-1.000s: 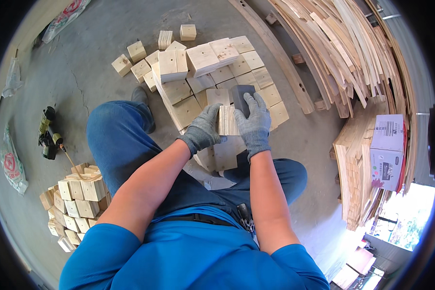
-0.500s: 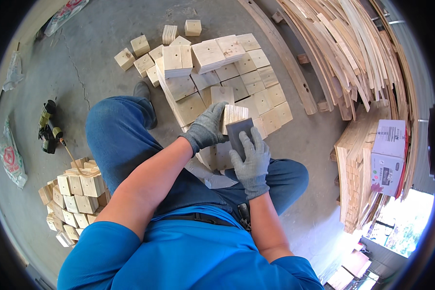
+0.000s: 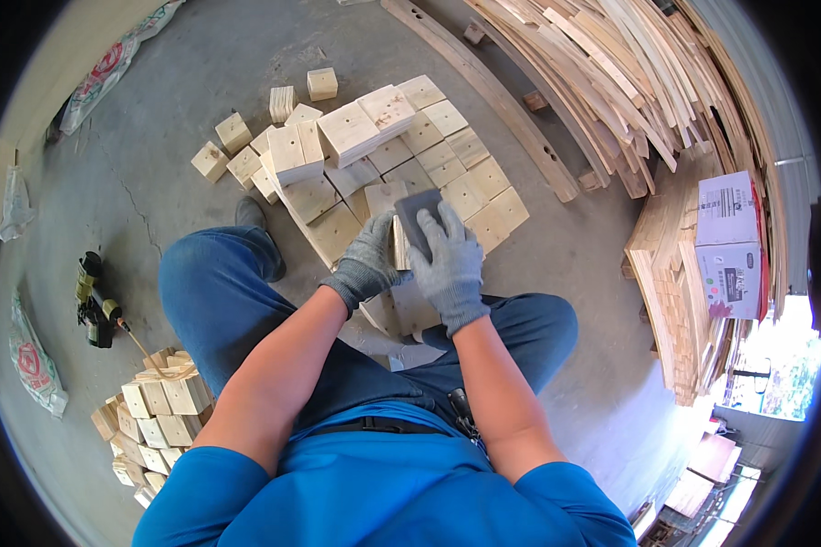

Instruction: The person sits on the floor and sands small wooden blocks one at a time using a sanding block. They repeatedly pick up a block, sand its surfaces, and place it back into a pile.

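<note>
My gloved left hand (image 3: 367, 258) is closed around the side of a small wooden block (image 3: 400, 246), held upright above the stacked blocks between my knees. Only a narrow strip of that block shows between my two hands. In my gloved right hand (image 3: 450, 264) is a dark grey rectangular sanding block (image 3: 416, 217), its fingers lying over the flat side. The grey piece rests against or just over the wooden block; their exact contact is hidden. Beneath and beyond lie rows of square wooden blocks (image 3: 493, 190), many with a small dark hole, and a few stand in a second layer (image 3: 348, 130).
Loose blocks (image 3: 233, 133) lie on the concrete beyond the stack. Left of my knee are a cordless power tool (image 3: 96, 301) and a heap of blocks (image 3: 160, 410). Long boards (image 3: 611, 82), a wood pile (image 3: 659, 264) and a white carton (image 3: 730, 246) stand at the right.
The sanding block has moved left and up across the wooden block, now covering most of it. My right hand has come close to my left. The whole view has shifted slightly.
</note>
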{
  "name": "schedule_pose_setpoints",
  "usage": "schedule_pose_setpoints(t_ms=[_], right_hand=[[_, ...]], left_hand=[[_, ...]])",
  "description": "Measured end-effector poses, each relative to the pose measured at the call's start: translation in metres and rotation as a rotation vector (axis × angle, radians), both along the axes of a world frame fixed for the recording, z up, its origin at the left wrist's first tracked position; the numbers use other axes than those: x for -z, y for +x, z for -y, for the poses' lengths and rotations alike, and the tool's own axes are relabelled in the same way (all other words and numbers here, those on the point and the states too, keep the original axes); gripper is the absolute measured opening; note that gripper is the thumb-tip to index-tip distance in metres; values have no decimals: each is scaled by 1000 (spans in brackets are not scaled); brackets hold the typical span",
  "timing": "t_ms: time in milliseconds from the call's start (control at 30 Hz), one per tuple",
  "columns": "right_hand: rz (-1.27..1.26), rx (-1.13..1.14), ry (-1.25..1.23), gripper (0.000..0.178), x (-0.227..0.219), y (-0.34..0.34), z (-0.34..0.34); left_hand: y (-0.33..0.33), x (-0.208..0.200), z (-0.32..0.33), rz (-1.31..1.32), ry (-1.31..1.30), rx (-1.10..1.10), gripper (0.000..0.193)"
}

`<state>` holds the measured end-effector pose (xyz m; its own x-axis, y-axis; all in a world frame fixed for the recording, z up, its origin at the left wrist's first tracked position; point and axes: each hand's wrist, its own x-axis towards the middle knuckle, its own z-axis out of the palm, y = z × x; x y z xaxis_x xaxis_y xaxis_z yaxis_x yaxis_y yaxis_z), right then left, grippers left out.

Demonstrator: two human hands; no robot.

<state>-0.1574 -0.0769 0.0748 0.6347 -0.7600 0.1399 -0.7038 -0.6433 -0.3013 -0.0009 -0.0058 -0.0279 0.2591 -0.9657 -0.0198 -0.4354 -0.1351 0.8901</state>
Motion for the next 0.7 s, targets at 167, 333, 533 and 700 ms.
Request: schedule_pose_setpoints(t_ms=[167,333,533,700], right_hand=[[20,-117,-18,67,-5,-39,-47],[51,-146,-20,66,-4,-45,-50],[90,-91,-68,62,4,2,-1],[101,-9,10,61,6,32,39]], left_hand=[[3,4,-2,8,24,-18,116],[3,6,-2,-28,10,-25,116],[6,7,0,71,-53,43,108],[1,12,1,-130,-68,6,116]])
